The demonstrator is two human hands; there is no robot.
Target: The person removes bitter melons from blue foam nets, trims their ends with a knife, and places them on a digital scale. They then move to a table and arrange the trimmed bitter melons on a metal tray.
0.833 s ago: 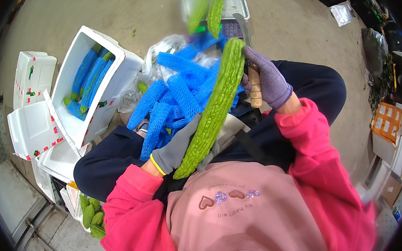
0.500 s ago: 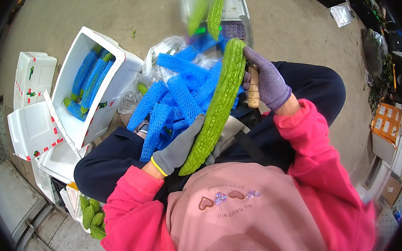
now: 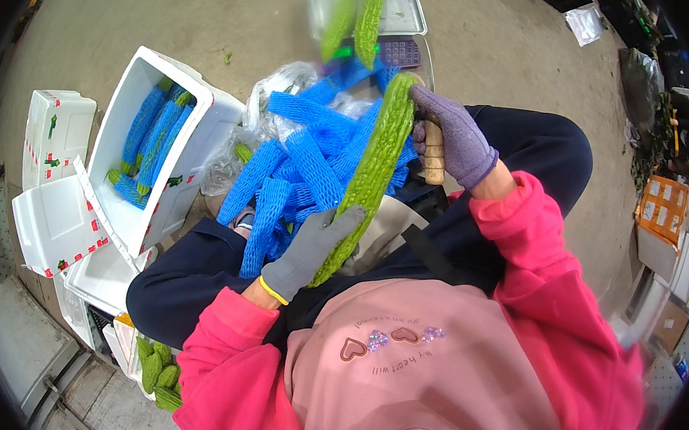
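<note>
A long green bitter melon [image 3: 381, 163] slants across my lap, its upper end to the right. My left hand [image 3: 307, 251], in a grey glove with a yellow cuff, is closed around its lower part, thumb on top. At the upper end my right hand [image 3: 456, 135], in a purple glove, pinches the tip. A wooden handle [image 3: 433, 154] is also held in that hand; the rest of this tool is hidden. Just beyond the melon lies a heap of blue foam net sleeves [image 3: 315, 160], some touching or partly behind it.
At the left stands a white foam box [image 3: 221, 115] with several blue-sleeved bitter melons. Foam lids [image 3: 58, 224] lie beside it. A scale [image 3: 401, 13] stands ahead, with two bitter melons [image 3: 369, 28] in front, one blurred. More melons [image 3: 157, 366] lie lower left. Cartons [image 3: 662, 208] stand at right.
The melon has shifted slightly left, its upper end a little lower. My left hand has changed its hold, its thumb now showing over the melon. My right hand has moved slightly left.
</note>
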